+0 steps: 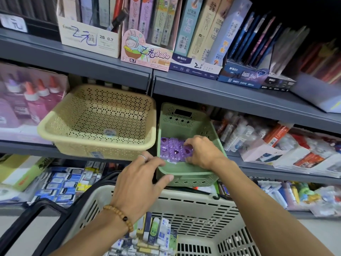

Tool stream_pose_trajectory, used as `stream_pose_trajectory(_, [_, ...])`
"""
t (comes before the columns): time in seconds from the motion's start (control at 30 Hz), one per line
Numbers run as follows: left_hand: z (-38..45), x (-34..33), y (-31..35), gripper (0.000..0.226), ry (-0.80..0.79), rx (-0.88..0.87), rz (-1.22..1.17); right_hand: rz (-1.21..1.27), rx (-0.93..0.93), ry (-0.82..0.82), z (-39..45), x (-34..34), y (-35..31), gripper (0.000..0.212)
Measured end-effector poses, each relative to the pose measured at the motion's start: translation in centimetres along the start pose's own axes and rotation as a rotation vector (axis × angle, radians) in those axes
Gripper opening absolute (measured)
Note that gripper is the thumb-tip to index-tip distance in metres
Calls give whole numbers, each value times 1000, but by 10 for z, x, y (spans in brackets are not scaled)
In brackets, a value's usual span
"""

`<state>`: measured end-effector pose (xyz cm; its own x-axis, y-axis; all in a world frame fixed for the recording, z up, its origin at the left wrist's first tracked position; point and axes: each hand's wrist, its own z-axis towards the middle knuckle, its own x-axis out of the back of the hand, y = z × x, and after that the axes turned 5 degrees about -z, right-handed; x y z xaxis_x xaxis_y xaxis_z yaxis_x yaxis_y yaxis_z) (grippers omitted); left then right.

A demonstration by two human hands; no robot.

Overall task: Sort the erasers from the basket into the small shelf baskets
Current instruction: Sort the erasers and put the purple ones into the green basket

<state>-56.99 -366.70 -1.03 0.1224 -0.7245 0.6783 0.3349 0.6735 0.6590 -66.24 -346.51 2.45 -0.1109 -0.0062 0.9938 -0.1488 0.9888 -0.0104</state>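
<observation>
My left hand point(142, 179) grips small green perforated plastic basket point(186, 177) near rim, my right hand point(200, 151) pinches purple heart-print packaged erasers point(170, 149) inside

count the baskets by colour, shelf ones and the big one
yellow basket: 1
green basket: 1
cream basket: 1
total: 3

2 small shelf baskets: 1 beige basket point(97, 121) at left, 1 green basket point(186, 174) at right. 1 large shopping basket point(193, 206) near. 2 hands.
</observation>
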Motion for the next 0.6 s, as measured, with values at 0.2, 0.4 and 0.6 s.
stream_pose_trajectory(0.2, [-13,9,17,28,39,115,-226,401,-60,272,-54,25,-3,33])
stream_pose_trajectory(0.4, [-83,10,33,11,-208,372,-713,844,-150,262,-155,1,-3,13])
stream_pose_trajectory(0.6, [-142,-16,8,15,-821,515,-499,875,-263,-240,-212,-80,2,13])
